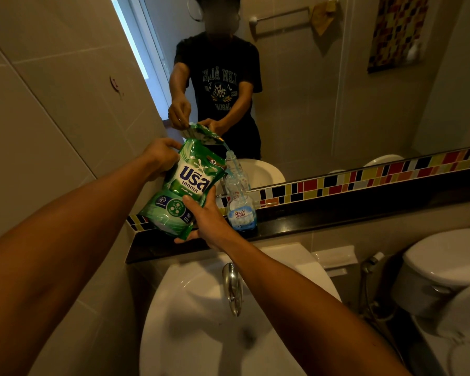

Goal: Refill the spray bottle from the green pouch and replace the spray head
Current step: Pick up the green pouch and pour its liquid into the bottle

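The green pouch (185,185) is tilted to the right over a clear spray bottle (240,204) with a blue label. The bottle stands upright on the black ledge (337,213) under the mirror, with no spray head on it. My left hand (160,156) grips the pouch's upper left corner. My right hand (204,215) holds the pouch's lower right side from beneath. A thin stream of pale liquid runs from the pouch's corner into the bottle's open neck. Blue liquid sits low in the bottle. The spray head is not in view.
A white sink (215,321) with a chrome tap (232,289) lies directly below my arms. A toilet (445,272) and a bidet hose (369,267) stand to the right. The mirror (337,90) reflects a person holding the pouch. A tiled wall closes the left side.
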`<move>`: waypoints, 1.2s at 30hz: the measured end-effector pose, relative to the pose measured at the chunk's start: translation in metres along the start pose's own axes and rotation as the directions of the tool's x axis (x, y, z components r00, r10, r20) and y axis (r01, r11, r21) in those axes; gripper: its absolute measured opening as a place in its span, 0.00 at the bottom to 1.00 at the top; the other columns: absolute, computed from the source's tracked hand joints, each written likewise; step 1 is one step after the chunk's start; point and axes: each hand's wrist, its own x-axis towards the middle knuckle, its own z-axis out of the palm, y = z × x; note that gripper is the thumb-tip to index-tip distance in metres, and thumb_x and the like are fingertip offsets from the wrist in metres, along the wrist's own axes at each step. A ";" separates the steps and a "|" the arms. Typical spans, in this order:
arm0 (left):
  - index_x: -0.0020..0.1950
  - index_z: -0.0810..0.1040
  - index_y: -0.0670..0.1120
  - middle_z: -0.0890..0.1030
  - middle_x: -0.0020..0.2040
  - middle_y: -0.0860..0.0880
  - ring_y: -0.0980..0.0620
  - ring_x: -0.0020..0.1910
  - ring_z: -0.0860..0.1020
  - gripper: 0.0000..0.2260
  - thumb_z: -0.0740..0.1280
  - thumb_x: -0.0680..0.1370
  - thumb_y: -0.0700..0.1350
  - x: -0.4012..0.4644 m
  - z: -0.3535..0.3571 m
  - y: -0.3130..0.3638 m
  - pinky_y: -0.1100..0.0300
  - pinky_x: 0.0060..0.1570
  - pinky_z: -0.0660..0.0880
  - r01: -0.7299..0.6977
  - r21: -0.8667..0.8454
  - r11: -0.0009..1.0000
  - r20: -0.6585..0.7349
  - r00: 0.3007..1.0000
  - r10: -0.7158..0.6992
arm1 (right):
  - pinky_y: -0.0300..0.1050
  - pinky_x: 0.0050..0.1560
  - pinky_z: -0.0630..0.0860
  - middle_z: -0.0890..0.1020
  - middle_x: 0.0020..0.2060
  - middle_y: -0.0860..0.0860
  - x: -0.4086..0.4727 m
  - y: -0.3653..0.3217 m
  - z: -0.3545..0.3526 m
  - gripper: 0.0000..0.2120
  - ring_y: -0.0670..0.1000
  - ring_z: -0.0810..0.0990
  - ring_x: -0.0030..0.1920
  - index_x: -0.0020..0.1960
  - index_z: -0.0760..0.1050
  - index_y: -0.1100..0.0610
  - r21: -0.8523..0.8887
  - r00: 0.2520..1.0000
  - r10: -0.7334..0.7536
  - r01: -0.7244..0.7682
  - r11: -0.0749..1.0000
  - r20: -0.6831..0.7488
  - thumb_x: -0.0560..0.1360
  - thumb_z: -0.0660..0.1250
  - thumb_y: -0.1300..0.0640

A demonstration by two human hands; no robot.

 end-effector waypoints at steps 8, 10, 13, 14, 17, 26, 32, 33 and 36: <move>0.65 0.74 0.46 0.78 0.46 0.44 0.49 0.40 0.78 0.15 0.61 0.81 0.34 0.000 0.000 0.000 0.55 0.36 0.76 0.009 -0.011 1.000 0.001 1.000 -0.009 | 0.77 0.44 0.81 0.71 0.75 0.54 0.003 0.002 0.000 0.27 0.67 0.75 0.69 0.73 0.58 0.33 0.000 1.000 -0.001 0.001 1.000 -0.004 0.82 0.68 0.52; 0.66 0.74 0.45 0.78 0.45 0.44 0.49 0.40 0.78 0.15 0.61 0.81 0.34 0.001 -0.001 -0.001 0.55 0.36 0.76 0.009 -0.011 1.000 0.002 1.000 -0.009 | 0.78 0.44 0.81 0.71 0.75 0.54 0.004 0.003 0.000 0.27 0.67 0.75 0.69 0.72 0.58 0.32 0.001 1.000 0.000 0.000 1.000 -0.007 0.82 0.68 0.52; 0.67 0.74 0.45 0.78 0.51 0.42 0.48 0.41 0.79 0.16 0.61 0.81 0.35 0.002 -0.002 -0.001 0.55 0.36 0.76 0.004 -0.004 1.000 0.004 1.000 -0.004 | 0.78 0.45 0.80 0.71 0.75 0.54 0.004 0.002 0.000 0.28 0.67 0.75 0.69 0.73 0.57 0.34 0.002 1.000 0.000 0.000 1.000 -0.007 0.83 0.67 0.52; 0.67 0.74 0.45 0.78 0.52 0.41 0.48 0.42 0.79 0.16 0.61 0.81 0.35 0.002 -0.002 -0.002 0.55 0.37 0.77 0.002 0.000 1.000 0.007 1.000 -0.002 | 0.78 0.45 0.80 0.71 0.75 0.54 0.004 0.002 0.000 0.28 0.67 0.75 0.69 0.74 0.57 0.35 -0.001 1.000 -0.001 0.001 1.000 -0.006 0.83 0.67 0.52; 0.67 0.74 0.45 0.78 0.53 0.41 0.48 0.42 0.79 0.16 0.61 0.81 0.35 0.002 -0.001 -0.001 0.55 0.36 0.76 -0.003 0.004 1.000 0.008 1.000 0.003 | 0.77 0.45 0.81 0.71 0.74 0.54 0.003 0.003 -0.001 0.29 0.67 0.75 0.69 0.74 0.56 0.34 -0.002 1.000 -0.003 0.003 1.000 -0.005 0.83 0.67 0.52; 0.66 0.74 0.46 0.78 0.49 0.43 0.48 0.41 0.78 0.14 0.60 0.81 0.35 0.003 0.001 -0.004 0.55 0.36 0.76 -0.005 -0.006 1.000 0.007 1.000 0.005 | 0.76 0.44 0.81 0.71 0.74 0.54 0.000 0.001 -0.001 0.28 0.66 0.76 0.69 0.74 0.57 0.33 -0.022 1.000 0.003 -0.004 1.000 -0.011 0.82 0.67 0.52; 0.64 0.75 0.46 0.79 0.47 0.43 0.48 0.40 0.79 0.14 0.61 0.81 0.35 0.008 0.010 -0.015 0.50 0.45 0.79 -0.006 -0.014 1.000 -0.016 1.000 0.006 | 0.77 0.45 0.81 0.72 0.74 0.53 -0.004 0.001 -0.007 0.29 0.66 0.77 0.68 0.75 0.55 0.34 -0.054 0.999 0.034 -0.036 0.998 -0.028 0.83 0.67 0.52; 0.64 0.75 0.46 0.79 0.46 0.43 0.48 0.40 0.79 0.14 0.61 0.81 0.35 0.008 0.012 -0.017 0.49 0.46 0.80 -0.003 -0.023 1.000 -0.021 1.000 0.002 | 0.76 0.44 0.81 0.72 0.73 0.53 -0.005 0.002 -0.008 0.30 0.65 0.77 0.67 0.75 0.55 0.34 -0.054 0.999 0.040 -0.041 0.998 -0.029 0.83 0.67 0.53; 0.63 0.76 0.47 0.80 0.49 0.42 0.47 0.40 0.79 0.13 0.62 0.81 0.35 0.010 0.018 -0.023 0.51 0.43 0.80 -0.004 -0.042 0.999 -0.033 0.999 0.002 | 0.71 0.42 0.83 0.73 0.73 0.51 -0.005 0.005 -0.013 0.31 0.60 0.80 0.63 0.77 0.53 0.35 -0.080 0.998 0.042 -0.046 0.996 -0.046 0.83 0.67 0.53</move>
